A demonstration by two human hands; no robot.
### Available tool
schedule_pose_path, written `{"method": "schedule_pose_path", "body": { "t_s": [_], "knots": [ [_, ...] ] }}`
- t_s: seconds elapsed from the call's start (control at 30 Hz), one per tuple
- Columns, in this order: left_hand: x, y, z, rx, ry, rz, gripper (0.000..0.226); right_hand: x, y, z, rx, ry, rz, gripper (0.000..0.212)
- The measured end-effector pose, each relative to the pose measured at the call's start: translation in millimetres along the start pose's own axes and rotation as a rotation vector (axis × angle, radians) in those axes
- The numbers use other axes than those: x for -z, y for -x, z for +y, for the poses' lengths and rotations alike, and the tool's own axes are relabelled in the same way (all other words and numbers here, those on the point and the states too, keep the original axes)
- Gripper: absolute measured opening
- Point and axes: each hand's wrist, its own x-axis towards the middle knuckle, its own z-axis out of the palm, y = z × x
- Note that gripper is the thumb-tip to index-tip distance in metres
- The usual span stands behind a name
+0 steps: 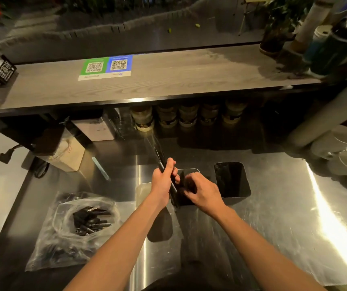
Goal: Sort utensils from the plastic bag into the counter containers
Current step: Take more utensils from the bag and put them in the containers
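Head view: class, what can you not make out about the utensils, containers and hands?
All in the head view:
Long black utensils gripped by the left hand: motion-blurred, type unclear.
Near black square container: contents hidden by both hands.
Right hand: its grip, hidden by its own back.
Clear plastic bag: utensil count, lost in glare.

Dim, warm glare, blurred edges

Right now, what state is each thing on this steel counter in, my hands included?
Clear plastic bag: open, lying flat, loose black utensils inside.
Middle black square container: upright, open-topped, inside mostly hidden.
Right black square container: upright, open-topped, contents too dark to tell.
Left hand: grips a bundle of long black utensils, tilted away.
Right hand: fingers curled over the middle container; grip unclear.
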Motion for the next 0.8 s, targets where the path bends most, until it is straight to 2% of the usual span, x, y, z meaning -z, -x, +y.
{"method": "schedule_pose_path", "body": {
  "t_s": [0.13, 0.2, 0.3, 0.37, 0.53, 0.67, 0.8],
  "knots": [
    [-5, -2, -3, -0.041, -0.088, 0.031, 0.026, 8, -2, 3, 0.022, -0.055, 0.055, 0.042],
    [-8, -2, -4, -0.060, -0.112, 0.028, 0.027, 10, -2, 3, 0.071, 0.011, 0.082, 0.036],
    [-16, 2, 0, -0.084, -0.130, 0.003, 0.021, 12, -2, 6, 0.083, 0.132, 0.000, 0.026],
    [-22, 4, 2, -0.080, -0.126, -0.021, 0.016, 11, -1, 10, 0.060, 0.113, -0.009, 0.026],
    [-32, 3, 4, -0.100, -0.071, -0.064, 0.014, 24, -2, 2, -0.087, -0.230, 0.174, 0.031],
    [-50, 3, 12, -0.085, 0.054, -0.011, 0.021, 41, -3, -15, -0.238, -0.615, 0.185, 0.036],
    [-78, 3, 18, -0.066, 0.226, -0.037, 0.023, 42, -1, -29, -0.382, -0.960, 0.246, 0.035]
  ]
}}
